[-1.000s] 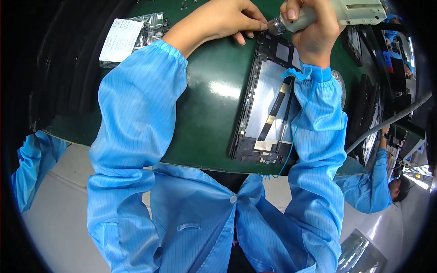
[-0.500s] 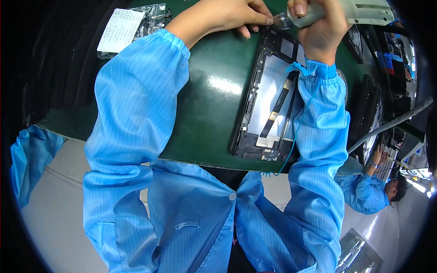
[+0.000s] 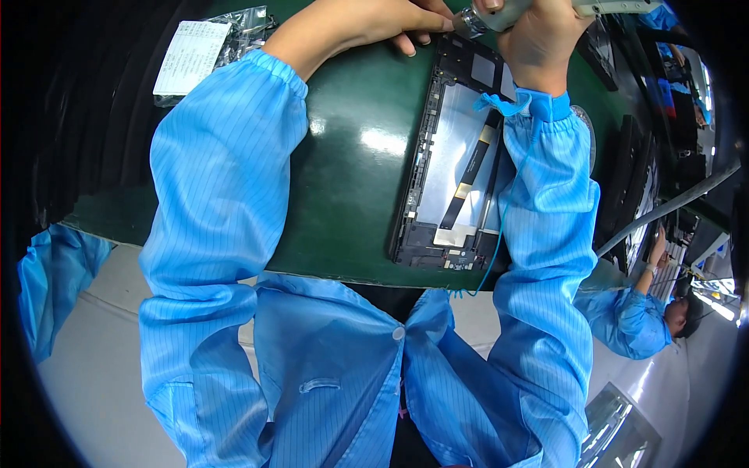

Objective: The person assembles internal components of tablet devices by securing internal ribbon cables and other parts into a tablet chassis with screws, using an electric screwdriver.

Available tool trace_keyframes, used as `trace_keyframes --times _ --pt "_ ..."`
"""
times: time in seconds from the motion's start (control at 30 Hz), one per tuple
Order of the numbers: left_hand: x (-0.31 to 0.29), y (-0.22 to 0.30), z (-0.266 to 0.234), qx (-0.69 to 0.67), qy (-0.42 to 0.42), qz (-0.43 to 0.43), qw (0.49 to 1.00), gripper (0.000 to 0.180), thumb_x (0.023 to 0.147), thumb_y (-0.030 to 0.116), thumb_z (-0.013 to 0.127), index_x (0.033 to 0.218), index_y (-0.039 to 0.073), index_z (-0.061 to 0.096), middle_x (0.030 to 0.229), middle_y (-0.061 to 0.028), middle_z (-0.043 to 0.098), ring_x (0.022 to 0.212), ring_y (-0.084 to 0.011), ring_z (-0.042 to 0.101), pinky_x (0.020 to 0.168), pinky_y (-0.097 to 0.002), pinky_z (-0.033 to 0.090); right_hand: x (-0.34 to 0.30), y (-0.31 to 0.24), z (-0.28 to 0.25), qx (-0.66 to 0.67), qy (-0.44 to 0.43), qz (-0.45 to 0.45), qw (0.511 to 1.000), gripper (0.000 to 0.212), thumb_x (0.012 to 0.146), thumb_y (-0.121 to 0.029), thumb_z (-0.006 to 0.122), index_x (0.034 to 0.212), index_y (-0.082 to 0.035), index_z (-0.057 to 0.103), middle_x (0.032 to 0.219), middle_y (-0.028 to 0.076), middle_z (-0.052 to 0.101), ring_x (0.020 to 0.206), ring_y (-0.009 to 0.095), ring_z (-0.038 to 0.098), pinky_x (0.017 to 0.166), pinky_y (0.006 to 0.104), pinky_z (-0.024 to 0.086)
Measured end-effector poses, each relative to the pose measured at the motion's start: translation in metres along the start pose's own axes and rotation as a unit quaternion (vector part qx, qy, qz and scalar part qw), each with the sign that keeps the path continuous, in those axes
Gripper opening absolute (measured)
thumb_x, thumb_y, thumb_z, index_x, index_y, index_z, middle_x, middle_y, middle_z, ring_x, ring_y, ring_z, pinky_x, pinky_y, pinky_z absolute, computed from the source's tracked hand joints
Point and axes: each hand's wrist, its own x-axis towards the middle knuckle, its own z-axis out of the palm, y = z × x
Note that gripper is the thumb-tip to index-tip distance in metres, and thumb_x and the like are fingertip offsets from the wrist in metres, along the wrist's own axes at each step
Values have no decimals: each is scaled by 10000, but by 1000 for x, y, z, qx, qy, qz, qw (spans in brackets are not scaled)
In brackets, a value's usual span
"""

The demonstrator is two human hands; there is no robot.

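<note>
1. Right hand (image 3: pixel 542 39) is gripping a pale power driver (image 3: pixel 509 17).
2. Left hand (image 3: pixel 386 22) is pinching beside its tip, contents indiscernible.
3. Opened tablet (image 3: pixel 446 144) is lying by the counter's (image 3: pixel 351 207) near edge, seemingly unfinished.

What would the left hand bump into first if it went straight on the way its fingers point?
The left hand would probably meet the nose of the pale handheld tool in the right hand first; whether they touch now is unclear.
</note>
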Motion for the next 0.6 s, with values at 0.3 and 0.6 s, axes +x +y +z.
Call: trace_keyframes --times 0.3,0.6 --pt "2 -13 1 -63 17 24 998 201 924 100 668 1034 -63 712 785 -63 667 630 -112 615 515 -238 524 0 4 1 6 -4 -28 1000 89 836 14 511 899 40 568 886 174 647 496 135 509 486 270 451" --pt "-120 18 126 351 312 52 881 694 692 518 865 860 -81 556 752 -268 632 679 -410 658 612 -470 527 -6 -44 -38 -84 39 -82 992 72 850 -6 655 880 58 640 647 109 611 563 196 608 534 315 489"
